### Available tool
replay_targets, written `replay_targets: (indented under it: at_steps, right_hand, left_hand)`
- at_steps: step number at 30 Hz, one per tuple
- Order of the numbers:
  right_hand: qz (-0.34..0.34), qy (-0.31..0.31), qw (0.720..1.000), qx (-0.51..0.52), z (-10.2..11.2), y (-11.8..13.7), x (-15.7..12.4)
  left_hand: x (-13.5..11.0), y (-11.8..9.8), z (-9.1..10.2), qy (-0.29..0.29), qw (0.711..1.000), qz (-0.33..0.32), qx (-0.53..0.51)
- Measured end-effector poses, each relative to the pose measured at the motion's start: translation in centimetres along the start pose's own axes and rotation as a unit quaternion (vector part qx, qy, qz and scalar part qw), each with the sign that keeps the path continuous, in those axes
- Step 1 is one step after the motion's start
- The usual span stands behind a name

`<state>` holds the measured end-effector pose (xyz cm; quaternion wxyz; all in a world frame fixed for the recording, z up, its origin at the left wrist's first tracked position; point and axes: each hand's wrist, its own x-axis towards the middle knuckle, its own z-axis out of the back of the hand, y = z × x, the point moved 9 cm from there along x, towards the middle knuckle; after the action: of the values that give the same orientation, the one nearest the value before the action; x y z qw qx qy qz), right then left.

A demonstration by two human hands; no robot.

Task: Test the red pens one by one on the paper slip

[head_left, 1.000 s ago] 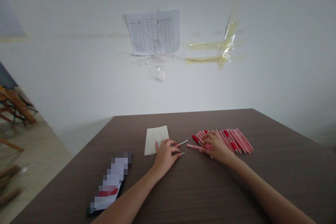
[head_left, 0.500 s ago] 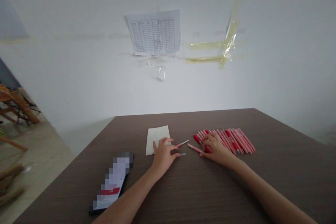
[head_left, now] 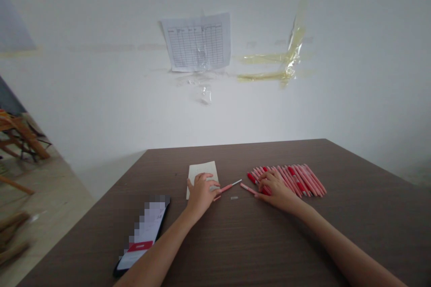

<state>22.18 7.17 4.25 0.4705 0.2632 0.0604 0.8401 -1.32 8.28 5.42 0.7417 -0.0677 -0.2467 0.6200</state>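
Observation:
My left hand (head_left: 201,193) is over the near right part of a cream paper pad (head_left: 198,170). Its thumb and forefinger close on a pink pen (head_left: 226,188), whose thin pale end points right. A small clear piece (head_left: 234,197) lies on the table just right of that hand. My right hand (head_left: 276,193) rests at the left end of a row of pink pens (head_left: 308,179), fingers bent and apart. Its thumb touches the end of a separate pink pen piece (head_left: 248,189). Red pens (head_left: 296,180) lie among the pink ones, some partly hidden under the fingers.
A phone (head_left: 144,233) with a partly blurred screen lies at the left, beside my left forearm. The brown table (head_left: 235,242) meets a white wall carrying a taped printed sheet (head_left: 198,42) and yellowish tape strips (head_left: 262,67). Wooden furniture (head_left: 23,134) stands beyond the left side.
My left hand has shifted slightly left, and its thumb and forefinger have come together on the pink pen. The small clear piece now lies apart from the thumb. My right hand is nearly still.

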Motion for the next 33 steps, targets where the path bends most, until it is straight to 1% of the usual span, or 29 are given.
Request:
replay_targets:
  at_steps: [6, 17, 23, 29, 33]
  right_hand:
    - [0.014, -0.015, 1.0, 0.006, 0.2, 0.0, 0.0]
    - [0.007, -0.022, 1.0, 0.011, 0.2, -0.1, 0.0]
    - [0.0, -0.016, 1.0, 0.008, 0.1, -0.5, 0.1]
    - [-0.005, -0.01, 1.0, 0.001, 0.0, -0.8, 0.3]
    - [0.003, -0.028, 1.0, -0.004, 0.0, -1.1, 0.3]
  left_hand:
    - [0.1, 0.4, -0.4, 0.007, 1.0, 0.009, 0.002]
    - [-0.2, 0.2, -1.3, -0.003, 1.0, -0.009, 0.017]
    - [-0.2, 0.1, -0.8, -0.034, 0.999, -0.01, 0.014]
    - [-0.1, 0.1, -0.5, -0.049, 0.999, -0.01, -0.011]
    - [-0.2, -0.1, -0.5, -0.058, 0.997, -0.031, -0.037]
